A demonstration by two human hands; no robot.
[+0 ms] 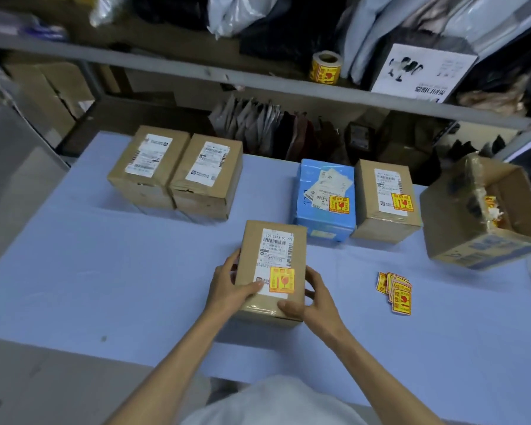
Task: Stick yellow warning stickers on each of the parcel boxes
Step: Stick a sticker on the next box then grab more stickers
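Observation:
A brown parcel box (252, 250) stands in front of me on the pale blue table (105, 271), with a yellow warning sticker (281, 280) on its white label. My left hand (232, 282) grips its left side, thumb on top. My right hand (311, 297) grips its right near corner. A blue parcel (327, 197) and a brown box (385, 199) at the back right each carry a yellow sticker. Two brown boxes (149, 165) (207, 176) at the back left show only white labels. Loose yellow stickers (396, 291) lie to the right.
An open cardboard carton (478, 216) with sticker scraps inside stands at the far right. A metal shelf (258, 78) runs behind the table, holding a roll of yellow stickers (325, 67), bags and a white box. More packets stand below the shelf.

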